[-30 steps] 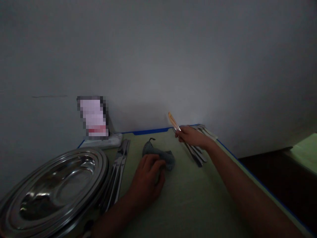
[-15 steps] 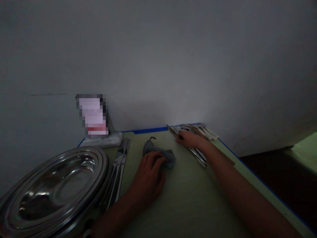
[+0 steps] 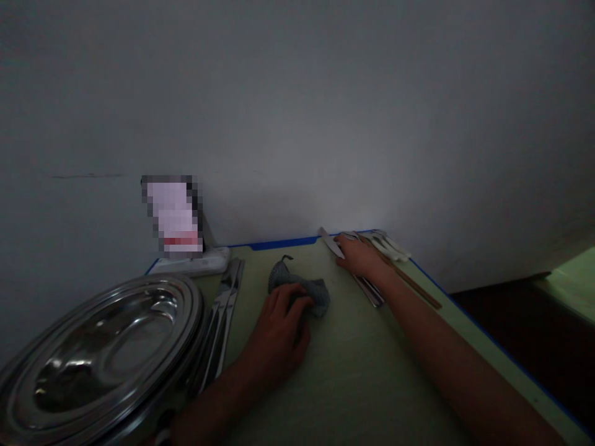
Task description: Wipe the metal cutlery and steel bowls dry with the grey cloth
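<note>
My left hand rests over a crumpled grey cloth, its curled fingers pressing on the near side. My right hand is closed around a metal table knife at the far right of the table. The knife's blade pokes out past the fingers towards the wall. Metal handles come out below the palm, close together; how many lie in the grip is hidden. Just right of the hand lie brown chopsticks and several pieces of cutlery with white handles.
A stack of oval steel plates fills the left side. Several table knives lie beside it. A blurred phone leans upright on a white base. The wall borders the far edge of the green table.
My right hand has shifted slightly to the right with the knife, and the handle ends lie closer together. The left hand and the cloth have stayed in place.
</note>
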The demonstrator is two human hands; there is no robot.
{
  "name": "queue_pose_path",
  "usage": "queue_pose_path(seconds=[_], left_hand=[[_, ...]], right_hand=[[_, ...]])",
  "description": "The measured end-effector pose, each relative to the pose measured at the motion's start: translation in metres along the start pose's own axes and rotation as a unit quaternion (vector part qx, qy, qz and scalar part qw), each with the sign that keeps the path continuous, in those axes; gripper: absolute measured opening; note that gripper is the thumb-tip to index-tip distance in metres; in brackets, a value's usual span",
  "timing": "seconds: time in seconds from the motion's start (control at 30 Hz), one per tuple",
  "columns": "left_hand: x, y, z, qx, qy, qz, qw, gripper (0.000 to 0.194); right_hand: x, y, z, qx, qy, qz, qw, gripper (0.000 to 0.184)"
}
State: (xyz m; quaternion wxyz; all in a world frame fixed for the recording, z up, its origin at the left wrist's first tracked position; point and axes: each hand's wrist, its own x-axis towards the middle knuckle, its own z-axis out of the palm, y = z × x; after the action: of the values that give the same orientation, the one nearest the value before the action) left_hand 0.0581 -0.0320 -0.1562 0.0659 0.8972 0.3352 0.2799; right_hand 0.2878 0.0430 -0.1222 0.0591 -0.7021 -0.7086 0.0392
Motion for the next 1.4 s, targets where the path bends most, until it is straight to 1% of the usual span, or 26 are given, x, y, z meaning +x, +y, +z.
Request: queue_pose_path(seconds=[0.17, 0.33, 0.53, 0.8, 1.03, 1.13, 1.27, 1.33, 1.4], left_hand=[[0.0, -0.001, 0.0, -0.003, -0.004, 0.0, 1.0, 0.036], [-0.002, -0.001, 0.002, -0.006, -0.004, -0.003, 1.0, 0.035], [-0.001, 0.0, 0.001, -0.002, -0.011, -0.007, 1.0, 0.036], [-0.001, -0.001, 0.001, 0.001, -0.021, -0.01, 1.0, 0.035], [-0.001, 0.0, 0.001, 0.001, -0.019, -0.009, 1.0, 0.036], [0.0, 0.001, 0.0, 0.001, -0.012, -0.009, 1.0, 0.035], [0.0, 0.004, -0.002, 0.017, 0.005, -0.025, 1.0, 0.031], [-0.002, 0.005, -0.003, 0.055, 0.014, -0.05, 0.997, 0.031], [-0.006, 0.006, -0.005, 0.12, 0.009, -0.078, 0.99, 0.031]], right_hand=[[0.0, -0.001, 0.003, -0.012, 0.003, 0.004, 1.0, 0.053], [-0.001, -0.006, 0.007, -0.024, 0.01, 0.011, 1.0, 0.048], [-0.005, -0.012, 0.003, -0.063, 0.019, 0.037, 0.997, 0.04], [-0.002, -0.007, -0.001, -0.057, -0.014, 0.027, 0.998, 0.034], [-0.007, 0.0, -0.016, -0.064, -0.089, 0.016, 0.994, 0.032], [-0.011, -0.004, -0.02, -0.06, -0.112, -0.003, 0.992, 0.025], [-0.016, -0.017, -0.021, -0.044, -0.112, -0.049, 0.992, 0.028], [-0.019, -0.027, -0.02, -0.02, -0.1, -0.08, 0.992, 0.032], [-0.024, -0.038, -0.018, 0.016, -0.085, -0.11, 0.99, 0.036]])
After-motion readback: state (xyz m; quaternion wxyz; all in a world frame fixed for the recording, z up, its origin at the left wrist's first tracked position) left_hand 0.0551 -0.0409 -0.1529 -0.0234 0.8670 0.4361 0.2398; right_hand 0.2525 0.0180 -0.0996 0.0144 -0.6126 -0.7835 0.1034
